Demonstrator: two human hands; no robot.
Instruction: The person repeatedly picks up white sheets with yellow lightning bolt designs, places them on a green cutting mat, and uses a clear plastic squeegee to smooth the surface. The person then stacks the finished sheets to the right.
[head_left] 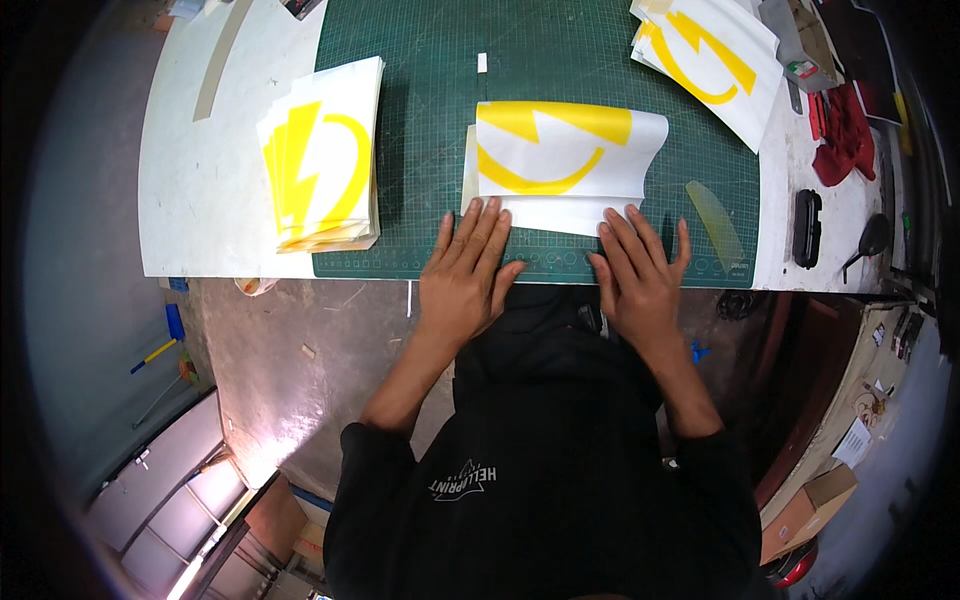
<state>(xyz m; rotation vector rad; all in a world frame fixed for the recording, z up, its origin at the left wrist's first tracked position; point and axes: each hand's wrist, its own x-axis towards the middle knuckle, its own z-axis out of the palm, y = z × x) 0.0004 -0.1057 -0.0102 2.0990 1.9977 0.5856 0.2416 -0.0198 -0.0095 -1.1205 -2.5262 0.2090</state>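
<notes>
A white sheet with a yellow curved design [560, 150] lies on the green cutting mat [430, 120], its upper part curled over. My left hand [468, 255] rests flat at the sheet's lower left edge, fingers stretched out and fingertips on the white strip. At the lower right edge lies my right hand [642, 265], fingers spread and fingertips touching or very near the sheet. Nothing shows gripped in either hand. A paler backing edge peeks out at the sheet's left side.
At left lies a stack of white sheets with yellow bolt designs [325, 160]; more printed sheets [710, 70] lie at far right. A clear yellowish squeegee-like piece [715, 222] is right of my right hand. Further right are a red cloth [845, 140] and a black case [807, 228].
</notes>
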